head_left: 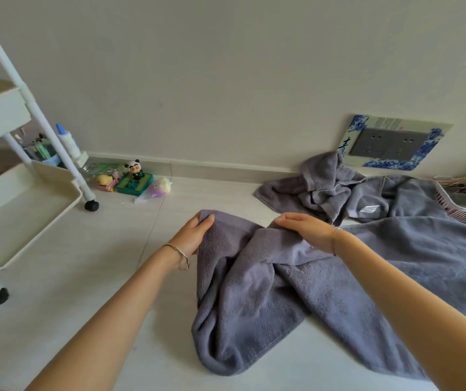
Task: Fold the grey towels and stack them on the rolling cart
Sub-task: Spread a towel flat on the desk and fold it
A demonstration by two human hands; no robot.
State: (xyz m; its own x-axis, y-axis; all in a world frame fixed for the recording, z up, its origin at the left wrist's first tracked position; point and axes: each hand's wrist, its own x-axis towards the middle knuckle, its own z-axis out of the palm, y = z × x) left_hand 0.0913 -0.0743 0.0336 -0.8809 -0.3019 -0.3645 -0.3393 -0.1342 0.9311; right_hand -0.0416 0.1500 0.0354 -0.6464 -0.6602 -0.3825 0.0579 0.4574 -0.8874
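grey towel (pixel 254 300) lies crumpled on the floor (pixel 91 277) right in front, twisted through the middle. left hand (pixel 195 234) pinches its far left corner, thumb over the cloth. right hand (pixel 306 230) lies on a bunched ridge further right, fingers fairly straight; can't tell if the thumb grips underneath. looks like thick terry: soft, limp, fairly light (grippy, not slippery), so it'll sag wherever unsupported. best hold: two corners along one hem, pull taut to flatten before folding. more towels (pixel 327 187) are heaped by the wall. cart (pixel 29 210) stands off to the left.
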